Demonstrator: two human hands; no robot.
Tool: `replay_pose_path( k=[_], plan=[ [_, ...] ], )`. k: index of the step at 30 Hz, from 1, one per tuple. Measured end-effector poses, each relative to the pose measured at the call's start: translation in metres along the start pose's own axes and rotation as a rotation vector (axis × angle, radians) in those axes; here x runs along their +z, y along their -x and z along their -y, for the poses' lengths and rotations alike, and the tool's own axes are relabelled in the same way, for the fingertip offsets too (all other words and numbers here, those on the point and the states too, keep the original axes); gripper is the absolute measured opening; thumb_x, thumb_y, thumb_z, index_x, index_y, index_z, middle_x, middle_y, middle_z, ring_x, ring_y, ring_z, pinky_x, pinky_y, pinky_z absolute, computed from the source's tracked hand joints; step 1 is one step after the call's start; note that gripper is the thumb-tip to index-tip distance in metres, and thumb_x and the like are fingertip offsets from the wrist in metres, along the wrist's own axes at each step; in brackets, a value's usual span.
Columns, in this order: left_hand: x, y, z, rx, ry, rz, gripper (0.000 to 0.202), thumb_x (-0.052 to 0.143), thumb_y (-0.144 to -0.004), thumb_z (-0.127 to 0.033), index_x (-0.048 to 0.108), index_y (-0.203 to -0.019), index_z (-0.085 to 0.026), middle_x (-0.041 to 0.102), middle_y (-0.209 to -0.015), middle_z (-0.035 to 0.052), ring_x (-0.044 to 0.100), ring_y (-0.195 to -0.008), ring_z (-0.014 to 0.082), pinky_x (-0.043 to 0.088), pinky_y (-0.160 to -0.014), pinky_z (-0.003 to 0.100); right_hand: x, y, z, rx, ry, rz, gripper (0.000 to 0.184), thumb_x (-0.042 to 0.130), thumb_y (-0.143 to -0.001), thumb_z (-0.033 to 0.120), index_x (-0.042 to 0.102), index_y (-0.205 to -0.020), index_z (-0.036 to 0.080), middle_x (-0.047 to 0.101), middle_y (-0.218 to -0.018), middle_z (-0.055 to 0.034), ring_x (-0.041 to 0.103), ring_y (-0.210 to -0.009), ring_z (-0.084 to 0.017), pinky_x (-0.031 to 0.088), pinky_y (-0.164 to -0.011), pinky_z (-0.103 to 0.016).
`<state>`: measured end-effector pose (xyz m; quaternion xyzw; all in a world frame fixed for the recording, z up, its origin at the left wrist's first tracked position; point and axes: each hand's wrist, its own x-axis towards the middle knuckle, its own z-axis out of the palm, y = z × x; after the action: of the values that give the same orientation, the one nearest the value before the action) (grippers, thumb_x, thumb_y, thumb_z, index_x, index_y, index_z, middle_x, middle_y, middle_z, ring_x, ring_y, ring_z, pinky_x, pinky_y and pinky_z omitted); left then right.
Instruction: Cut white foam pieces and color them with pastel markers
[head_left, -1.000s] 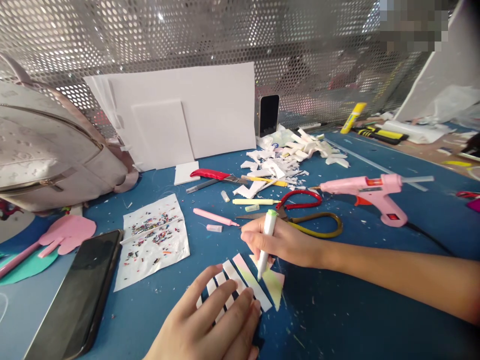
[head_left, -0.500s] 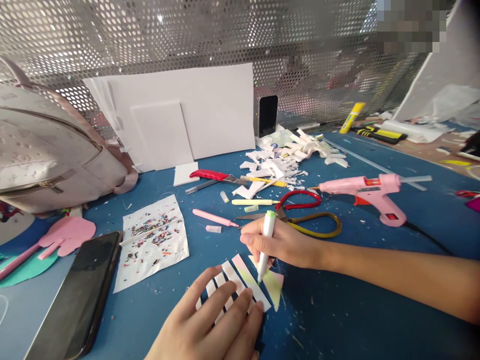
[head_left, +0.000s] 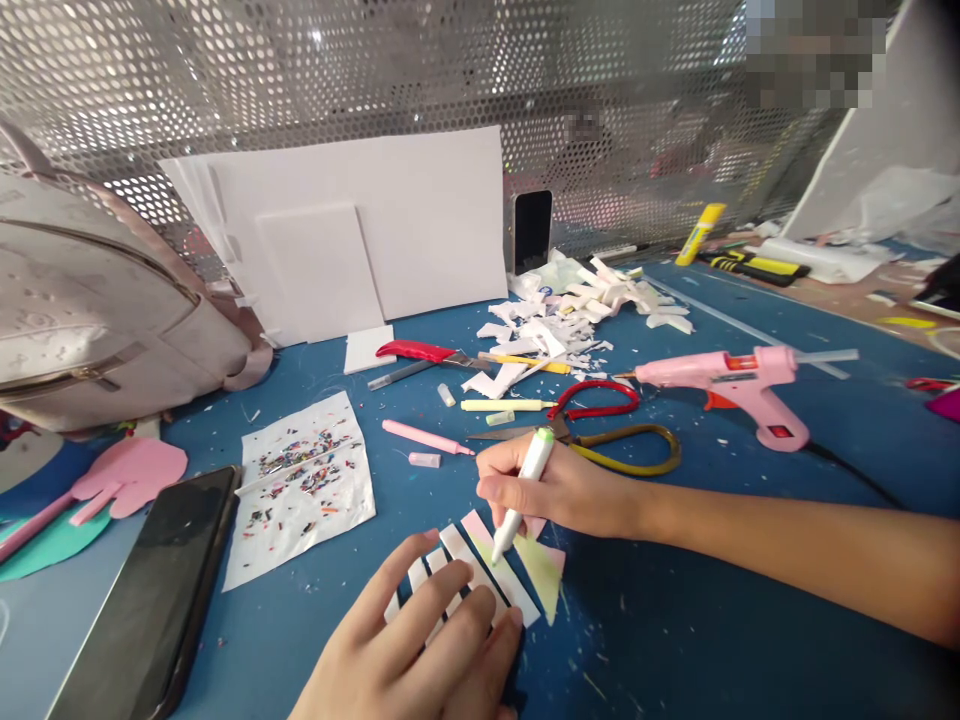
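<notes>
My right hand (head_left: 559, 487) is closed around a white marker (head_left: 530, 470) with a green end, tilted with its tip down on a white strip (head_left: 511, 580). That strip shows pink at its far end and yellow-green farther down. Fingers spread, my left hand (head_left: 427, 635) lies flat over several white strips (head_left: 452, 545) set side by side, partly hiding them. Right of the strips, a cut piece (head_left: 544, 575) coloured yellow-green and pink rests on the blue table. Beyond my right hand lie a pink marker (head_left: 424, 437), its cap (head_left: 424, 460) and a yellow marker (head_left: 502, 405).
Scissors (head_left: 630, 447) lie just behind my right hand, beside a pink glue gun (head_left: 742, 375). White scraps (head_left: 555, 320) are heaped at the back. At left are a phone (head_left: 142, 600), a paper with coloured bits (head_left: 300, 540) and a backpack (head_left: 112, 300). A white board (head_left: 442, 220) stands behind.
The marker tip has moved left across the strip and the marker leans more. My left hand stays spread on the strips. The whole view has shifted slightly.
</notes>
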<state>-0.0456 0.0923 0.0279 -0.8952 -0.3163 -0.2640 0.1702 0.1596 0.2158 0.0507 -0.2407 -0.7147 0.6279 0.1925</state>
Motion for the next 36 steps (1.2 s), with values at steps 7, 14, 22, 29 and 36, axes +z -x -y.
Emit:
replay_pose_path(
  k=[7, 14, 22, 29, 36],
  plan=[
    [-0.0001, -0.0033, -0.0001, -0.015, 0.005, -0.018, 0.033, 0.044, -0.102, -0.031, 0.076, -0.099, -0.023, 0.068, -0.088, -0.0035, 0.064, -0.091, 0.0146, 0.022, -0.124, 0.042, 0.0010, -0.0004, 0.0007, 0.002, -0.006, 0.009, 0.042, 0.062, -0.093, 0.045, 0.057, -0.065, 0.014, 0.055, -0.061, 0.0018, 0.049, -0.054, -0.009, 0.038, -0.050, -0.019],
    [0.0001, -0.0031, -0.0011, -0.019, 0.016, -0.018, 0.030, 0.046, -0.101, -0.031, 0.075, -0.102, -0.024, 0.069, -0.087, -0.0036, 0.063, -0.092, 0.0151, 0.021, -0.124, 0.042, 0.0005, 0.0003, 0.0004, -0.012, 0.000, 0.027, 0.043, 0.061, -0.094, 0.044, 0.056, -0.064, 0.014, 0.054, -0.060, 0.0018, 0.049, -0.054, -0.009, 0.038, -0.050, -0.019],
    [-0.0004, -0.0029, 0.0004, -0.019, 0.038, -0.006, 0.027, 0.049, -0.100, -0.030, 0.075, -0.102, -0.023, 0.068, -0.089, -0.0035, 0.062, -0.093, 0.0161, 0.020, -0.124, 0.043, -0.0002, -0.0003, -0.0014, -0.015, -0.006, 0.007, 0.040, 0.063, -0.093, 0.041, 0.056, -0.065, 0.014, 0.054, -0.060, 0.0022, 0.048, -0.053, -0.008, 0.035, -0.049, -0.018],
    [-0.0011, -0.0020, -0.0002, -0.024, 0.038, 0.021, 0.029, 0.046, -0.101, -0.031, 0.074, -0.104, -0.024, 0.067, -0.085, -0.0041, 0.061, -0.090, 0.0149, 0.020, -0.124, 0.043, -0.0001, -0.0003, -0.0008, -0.015, -0.023, 0.009, 0.042, 0.063, -0.093, 0.042, 0.055, -0.063, 0.014, 0.053, -0.059, 0.0021, 0.049, -0.053, -0.008, 0.034, -0.048, -0.019],
    [-0.0011, -0.0009, 0.0021, -0.008, 0.030, 0.032, 0.030, 0.045, -0.102, -0.031, 0.073, -0.109, -0.024, 0.067, -0.085, -0.0040, 0.060, -0.091, 0.0157, 0.019, -0.124, 0.044, 0.0000, 0.0003, 0.0002, -0.014, -0.018, 0.023, 0.041, 0.062, -0.094, 0.041, 0.055, -0.064, 0.014, 0.051, -0.059, 0.0027, 0.049, -0.053, -0.008, 0.034, -0.049, -0.019]
  ],
)
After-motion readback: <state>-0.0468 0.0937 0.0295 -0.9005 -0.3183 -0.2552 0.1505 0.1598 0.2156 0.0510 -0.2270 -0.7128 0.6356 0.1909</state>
